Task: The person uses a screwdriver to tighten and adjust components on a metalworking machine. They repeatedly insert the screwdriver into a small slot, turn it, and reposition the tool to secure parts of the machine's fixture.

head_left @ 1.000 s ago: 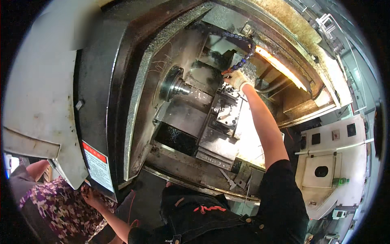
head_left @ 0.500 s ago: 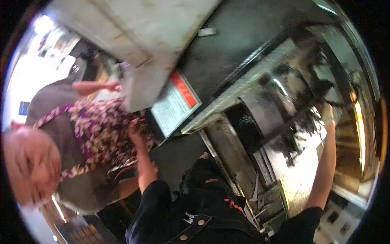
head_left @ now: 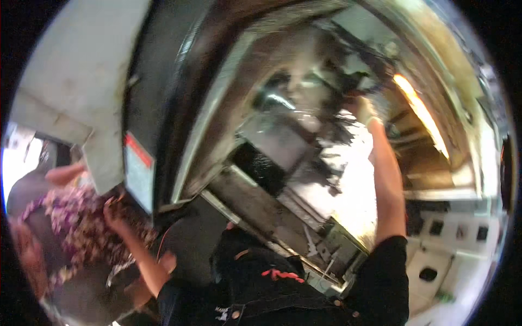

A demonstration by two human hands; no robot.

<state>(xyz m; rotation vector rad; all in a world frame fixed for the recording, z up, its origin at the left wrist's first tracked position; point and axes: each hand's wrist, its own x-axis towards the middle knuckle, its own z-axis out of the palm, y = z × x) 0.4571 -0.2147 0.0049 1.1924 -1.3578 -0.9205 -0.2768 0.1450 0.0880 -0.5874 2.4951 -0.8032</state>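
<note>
1. Nearest us: our dark overalls with red lettering, bottom middle.
2. We see our left hand out at 8 o'clock in the view, bare, blurred; can't tell if its fingers are apart or together.
3. Around it: white notice plate with a red band at its 1 o'clock, camouflage-patterned clothing of another person at 9. The dark door panel stands between it and the machine's inside.
4. Slim metal tool on the machine's front ledge, at 7 o'clock from our right hand and well apart.
5. Our right hand, pale-covered, reaches deep inside; smeared, so can't tell whether it's clamped or loose.
6. Dark blurred part just beside its fingers, at 11 o'clock; contact unclear, edges smeared.
7. Also by that hand: tool block at 7, round chuck at 9, glowing light strip at 3.
8. Farthest: pale cabinet, our 4 o'clock.
</note>
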